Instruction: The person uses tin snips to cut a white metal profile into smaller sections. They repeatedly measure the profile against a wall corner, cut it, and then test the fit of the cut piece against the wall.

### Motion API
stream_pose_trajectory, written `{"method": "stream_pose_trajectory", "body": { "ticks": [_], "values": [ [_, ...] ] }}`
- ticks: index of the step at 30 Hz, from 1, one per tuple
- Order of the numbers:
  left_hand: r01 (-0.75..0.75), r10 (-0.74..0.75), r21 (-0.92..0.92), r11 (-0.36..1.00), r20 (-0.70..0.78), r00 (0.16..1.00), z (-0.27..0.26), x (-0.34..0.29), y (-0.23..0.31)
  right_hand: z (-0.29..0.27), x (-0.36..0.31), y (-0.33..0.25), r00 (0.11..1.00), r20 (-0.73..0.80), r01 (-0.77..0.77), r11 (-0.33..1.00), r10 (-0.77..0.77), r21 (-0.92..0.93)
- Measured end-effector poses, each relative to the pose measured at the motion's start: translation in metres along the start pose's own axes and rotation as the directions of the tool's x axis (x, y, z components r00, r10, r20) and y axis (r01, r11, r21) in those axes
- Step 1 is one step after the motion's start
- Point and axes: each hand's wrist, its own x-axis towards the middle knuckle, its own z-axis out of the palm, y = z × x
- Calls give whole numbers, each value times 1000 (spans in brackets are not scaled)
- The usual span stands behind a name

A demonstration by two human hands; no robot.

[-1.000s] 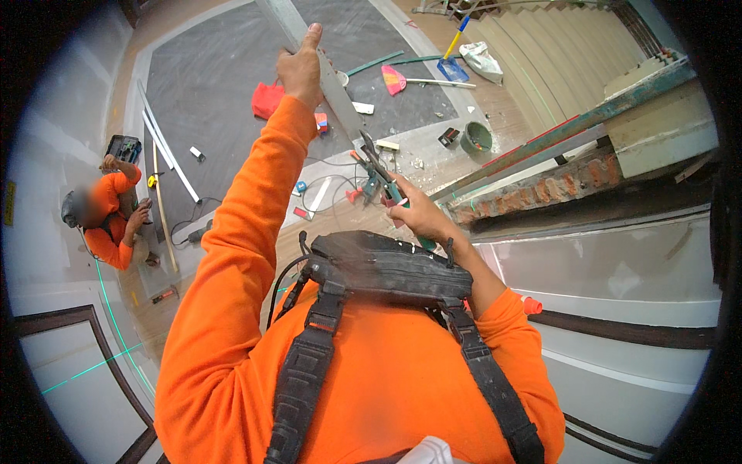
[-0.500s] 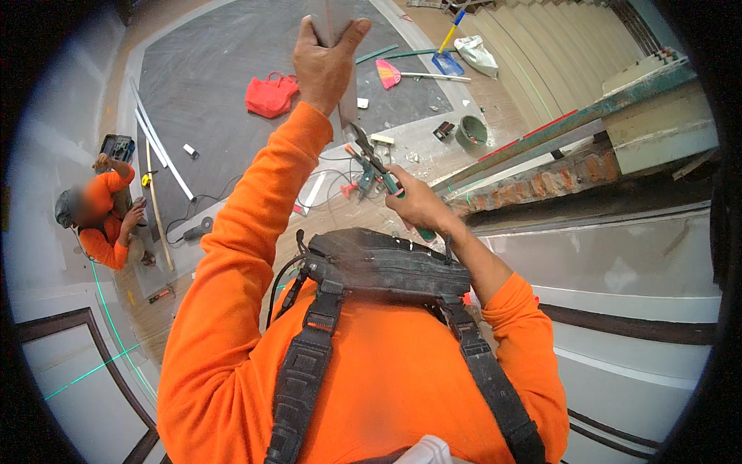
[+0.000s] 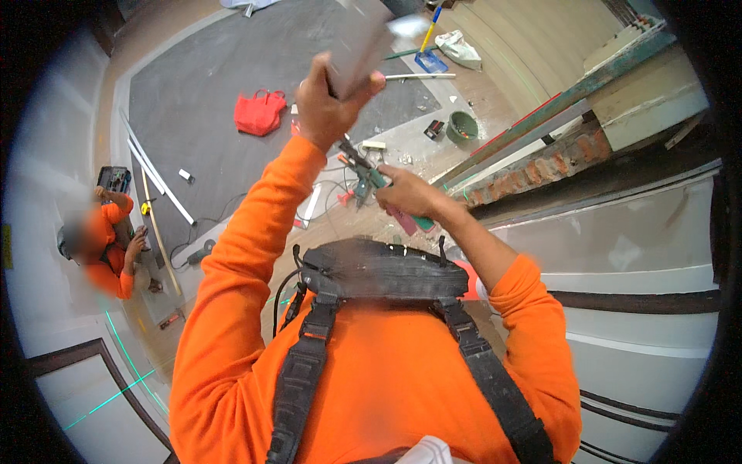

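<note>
My left hand (image 3: 336, 104) is raised and closed around a long, flat grey strip (image 3: 360, 50), which looks like a metal channel and is blurred by motion. The strip's far end runs out toward the top edge of the view. Below it, my right hand (image 3: 411, 192) grips a pair of tin snips (image 3: 360, 160) with green and red handles. The dark jaws point up and left, just beneath my left wrist. Whether the jaws touch the strip I cannot tell; its lower end is hidden behind my left hand.
At the left a person in orange (image 3: 108, 240) crouches by an open toolbox (image 3: 114, 179). A red bag (image 3: 260, 112), white strips (image 3: 158, 172), a green bucket (image 3: 462, 126) and a power tool (image 3: 362, 185) with cables lie on the floor. A ledge with broken brick (image 3: 541, 166) runs along the right.
The strip has tilted to the right and moved in my left hand, its lower end no longer showing below the palm. My right hand and the snips have shifted slightly left and down.
</note>
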Motion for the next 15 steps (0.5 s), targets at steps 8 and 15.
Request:
{"method": "stream_pose_trajectory", "body": {
  "ticks": [8,15],
  "values": [
    [2,-23,205,979,104,994,-11,-3,-33,12,5,97,999,3,53,985,-54,162],
    [-481,239,460,746,489,839,-65,14,-57,-33,-82,83,950,-257,239,942,-177,235]
  ]
}}
